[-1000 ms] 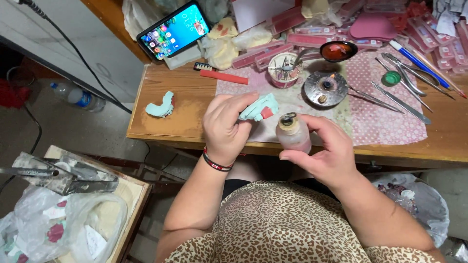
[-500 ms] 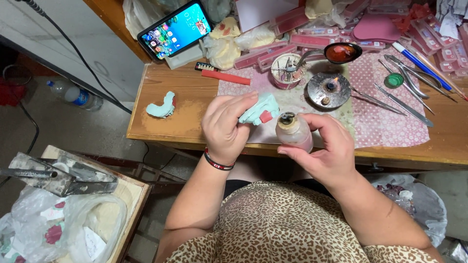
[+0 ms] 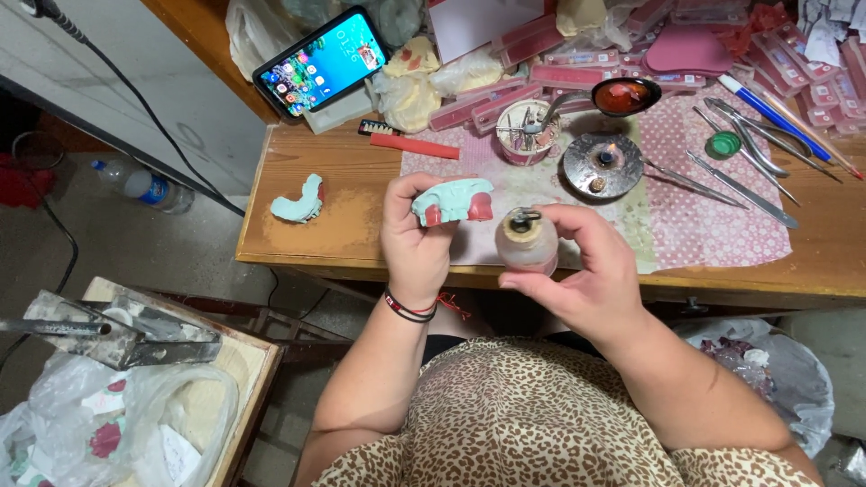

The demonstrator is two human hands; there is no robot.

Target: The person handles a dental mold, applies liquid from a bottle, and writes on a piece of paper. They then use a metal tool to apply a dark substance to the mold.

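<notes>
A person seated at a wooden desk (image 3: 361,194) holds two things up over its near edge. The left hand (image 3: 417,239) has its fingers (image 3: 403,191) clamped on a mint-green dental cast (image 3: 451,200) with red wax along its lower rim, tilted toward the camera. Just beside it, the right hand (image 3: 591,271) grips a small pinkish bottle (image 3: 527,242) with a dark metal top, fingers wrapped round its sides — the bottle stands upright, close to the cast; whether they touch cannot be told.

A second mint-green cast (image 3: 298,200) lies alone near the desk's left edge. A lit smartphone (image 3: 323,61) leans at the far left corner. Toward the middle, on a pink dotted cloth (image 3: 713,225), sit a round metal burner (image 3: 603,164) and a small cup of tools (image 3: 528,131) — with a red-filled ladle (image 3: 625,96) behind them. Metal instruments (image 3: 740,185) lie toward the right edge.
</notes>
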